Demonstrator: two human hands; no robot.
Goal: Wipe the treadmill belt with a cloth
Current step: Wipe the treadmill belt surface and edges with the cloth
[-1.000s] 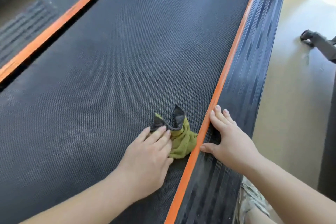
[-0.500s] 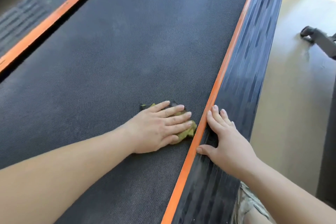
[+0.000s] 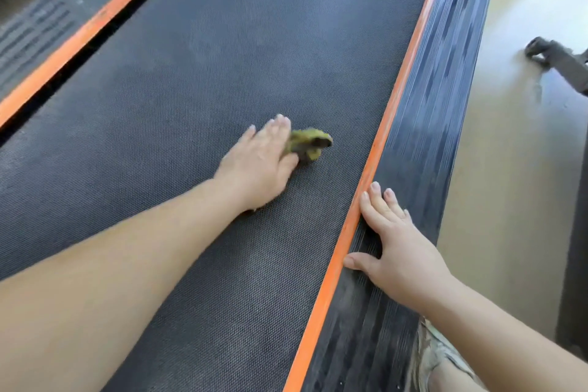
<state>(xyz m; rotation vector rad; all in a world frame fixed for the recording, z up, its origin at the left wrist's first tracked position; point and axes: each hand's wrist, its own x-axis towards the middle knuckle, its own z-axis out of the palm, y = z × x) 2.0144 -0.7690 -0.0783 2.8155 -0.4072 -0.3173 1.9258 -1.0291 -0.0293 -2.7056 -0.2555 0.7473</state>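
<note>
near the right edge of the treadmill belt [image 3: 222, 73], left hand [image 3: 261, 162] presses flat-fingered on the bunched cloth [image 3: 310, 145]; right hand [image 3: 397, 251] rests flat on the side rail [image 3: 439, 105]. barely pinned, cloth may slip free.

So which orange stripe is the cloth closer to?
The right orange stripe, the one the right hand rests against; the cloth lies far from the left stripe.

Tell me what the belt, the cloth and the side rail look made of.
Belt: matte dark rubber or PVC, probably; fine woven-dot texture.
Cloth: soft yellow-green fabric, likely microfibre; it bunches and creases.
Side rail: dark ribbed plastic or rubber, slight sheen; parallel grooves.
</note>
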